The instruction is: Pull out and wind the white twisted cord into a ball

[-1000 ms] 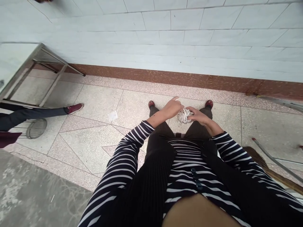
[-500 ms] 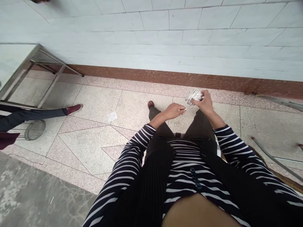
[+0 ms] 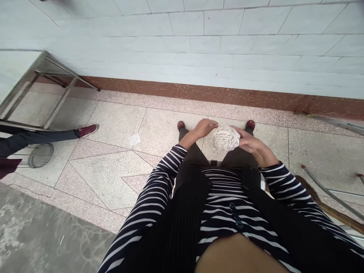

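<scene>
A ball of white cord, its windings slightly blurred, is in front of my lap above the floor. My right hand grips it from the right, fingers behind it and thumb on the near side. To the left of the ball, my left hand is closed in a pinch. A thin pale strand pokes out of its fingertips toward the ball; whether it joins the ball I cannot make out.
On the left stand a metal-legged table, another person's leg with a red shoe and a wire basket. A white paper scrap lies on the floor. Metal legs are at right; a tiled wall runs ahead.
My right hand has turned and come nearer my body, swinging the ball down and left so its rounded side shows. My left hand has risen slightly and moved left, still pinching.
</scene>
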`<control>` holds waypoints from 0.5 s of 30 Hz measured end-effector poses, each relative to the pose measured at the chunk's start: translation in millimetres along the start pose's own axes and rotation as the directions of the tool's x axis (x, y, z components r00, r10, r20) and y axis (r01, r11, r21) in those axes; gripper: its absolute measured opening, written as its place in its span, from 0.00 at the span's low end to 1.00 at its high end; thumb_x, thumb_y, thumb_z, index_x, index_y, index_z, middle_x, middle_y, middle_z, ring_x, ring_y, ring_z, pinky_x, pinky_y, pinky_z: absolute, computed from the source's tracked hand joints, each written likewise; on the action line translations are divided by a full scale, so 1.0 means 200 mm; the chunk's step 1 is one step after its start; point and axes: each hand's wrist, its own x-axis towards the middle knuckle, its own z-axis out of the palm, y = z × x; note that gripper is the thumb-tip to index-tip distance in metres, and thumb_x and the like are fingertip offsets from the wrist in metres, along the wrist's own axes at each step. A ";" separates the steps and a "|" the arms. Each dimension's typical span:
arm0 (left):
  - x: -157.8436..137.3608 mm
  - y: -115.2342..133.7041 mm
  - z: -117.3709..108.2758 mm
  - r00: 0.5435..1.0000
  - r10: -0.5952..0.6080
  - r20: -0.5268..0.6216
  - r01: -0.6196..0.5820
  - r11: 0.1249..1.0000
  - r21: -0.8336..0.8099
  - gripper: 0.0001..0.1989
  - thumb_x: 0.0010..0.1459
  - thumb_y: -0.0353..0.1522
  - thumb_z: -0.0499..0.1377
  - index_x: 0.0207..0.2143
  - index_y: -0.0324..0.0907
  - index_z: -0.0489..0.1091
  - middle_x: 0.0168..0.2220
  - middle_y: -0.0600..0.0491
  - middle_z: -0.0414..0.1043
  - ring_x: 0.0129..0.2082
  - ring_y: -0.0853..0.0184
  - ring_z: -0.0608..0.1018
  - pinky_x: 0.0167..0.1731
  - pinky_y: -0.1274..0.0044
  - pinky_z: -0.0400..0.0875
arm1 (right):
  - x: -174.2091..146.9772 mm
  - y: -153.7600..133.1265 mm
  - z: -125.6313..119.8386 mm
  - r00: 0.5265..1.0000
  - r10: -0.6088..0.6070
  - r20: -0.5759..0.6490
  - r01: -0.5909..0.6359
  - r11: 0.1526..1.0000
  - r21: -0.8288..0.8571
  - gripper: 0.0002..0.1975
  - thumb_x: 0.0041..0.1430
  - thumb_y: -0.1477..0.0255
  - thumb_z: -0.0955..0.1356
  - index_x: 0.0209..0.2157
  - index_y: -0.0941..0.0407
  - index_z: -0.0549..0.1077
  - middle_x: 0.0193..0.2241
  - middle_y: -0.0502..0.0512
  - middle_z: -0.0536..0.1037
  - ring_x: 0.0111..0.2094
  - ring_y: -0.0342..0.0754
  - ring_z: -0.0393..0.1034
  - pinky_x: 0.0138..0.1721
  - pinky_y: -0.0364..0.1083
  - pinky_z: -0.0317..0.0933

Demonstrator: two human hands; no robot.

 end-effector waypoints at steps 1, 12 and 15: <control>-0.02 -0.01 0.03 0.999 -0.049 0.010 0.049 0.997 -0.057 0.12 0.69 0.30 0.58 0.34 0.40 0.81 0.39 0.48 0.85 0.42 0.60 0.82 0.47 0.73 0.70 | 0.00 -0.04 -0.01 0.997 -0.061 -0.046 0.061 0.998 0.001 0.35 0.34 0.69 0.79 0.50 0.49 0.76 0.50 0.57 0.82 0.57 0.64 0.75 0.55 0.57 0.73; -0.18 0.20 0.02 0.988 0.101 0.115 -0.101 0.995 -0.011 0.15 0.73 0.33 0.58 0.32 0.42 0.78 0.31 0.52 0.80 0.35 0.64 0.79 0.48 0.72 0.70 | 0.29 0.12 -0.09 0.806 -0.160 -0.571 -0.083 0.923 -0.375 0.34 0.31 0.58 0.80 0.40 0.50 0.65 0.45 0.57 0.73 0.38 0.52 0.71 0.29 0.51 0.74; -0.14 0.23 -0.07 0.977 0.204 0.065 -0.214 0.945 0.248 0.12 0.71 0.30 0.59 0.35 0.42 0.80 0.32 0.51 0.79 0.37 0.62 0.79 0.66 0.63 0.65 | 0.26 0.20 -0.02 0.893 -0.003 -0.451 -0.115 0.965 -0.234 0.29 0.36 0.60 0.79 0.39 0.49 0.67 0.43 0.56 0.75 0.41 0.55 0.74 0.33 0.53 0.78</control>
